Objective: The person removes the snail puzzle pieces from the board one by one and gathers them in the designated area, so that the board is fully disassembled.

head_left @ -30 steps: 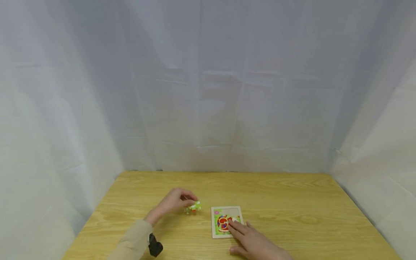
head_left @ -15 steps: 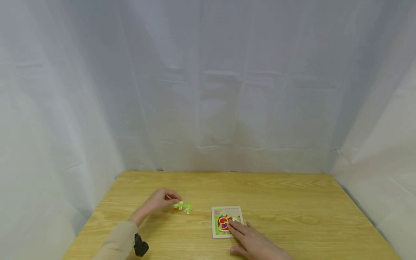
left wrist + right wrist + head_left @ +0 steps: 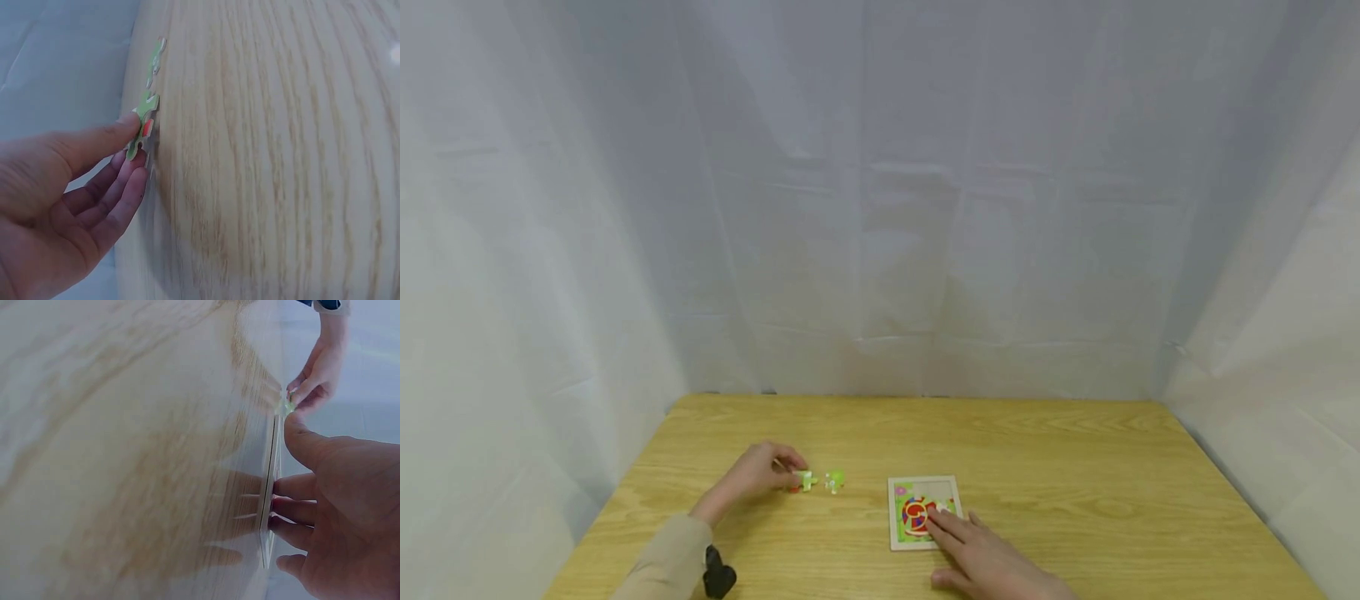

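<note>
Head view shows the left hand (image 3: 758,477) pinching a green piece (image 3: 805,481) on the table (image 3: 1075,492), while the right hand (image 3: 977,554) lies flat, probably pressing the puzzle (image 3: 917,510).

No text, label, number or sign can be read anywhere.
</note>
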The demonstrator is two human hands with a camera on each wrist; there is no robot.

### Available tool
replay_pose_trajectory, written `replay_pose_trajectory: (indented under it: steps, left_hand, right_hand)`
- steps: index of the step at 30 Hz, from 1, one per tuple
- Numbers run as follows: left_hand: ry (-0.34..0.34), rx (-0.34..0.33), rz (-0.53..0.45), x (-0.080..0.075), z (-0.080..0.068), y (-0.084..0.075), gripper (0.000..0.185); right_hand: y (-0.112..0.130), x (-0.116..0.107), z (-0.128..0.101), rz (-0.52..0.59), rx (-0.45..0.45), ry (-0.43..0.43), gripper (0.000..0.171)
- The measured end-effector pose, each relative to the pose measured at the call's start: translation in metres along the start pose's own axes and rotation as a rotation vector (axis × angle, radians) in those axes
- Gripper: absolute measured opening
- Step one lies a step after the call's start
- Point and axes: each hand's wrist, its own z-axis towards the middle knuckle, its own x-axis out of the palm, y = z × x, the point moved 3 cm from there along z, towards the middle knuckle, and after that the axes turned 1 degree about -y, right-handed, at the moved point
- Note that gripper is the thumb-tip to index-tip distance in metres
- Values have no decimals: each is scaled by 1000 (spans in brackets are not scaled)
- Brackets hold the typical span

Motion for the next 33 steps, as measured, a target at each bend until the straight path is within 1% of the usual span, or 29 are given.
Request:
replay_pose_trajectory:
  steps: [5, 10, 17, 28, 33]
  left_hand:
    - [-36, 28, 37, 0, -1, -2, 15]
    - [-65, 27, 69, -1, -1, -2, 15]
    - [-71, 38, 71, -1, -1, 1, 14]
    - [-59, 39, 67, -1, -1, 2, 13]
    - [-90, 25, 107, -3, -1, 2, 7]
  right_hand:
    - [0, 0, 0, -2, -7, -6, 67]
    - [1, -2, 0, 0, -10, -11, 67]
    - [1, -1, -1, -9, -24, -26, 66]
    - [2, -3, 0, 21, -1, -1, 68]
    - [2, -3, 0, 17, -2, 1, 68]
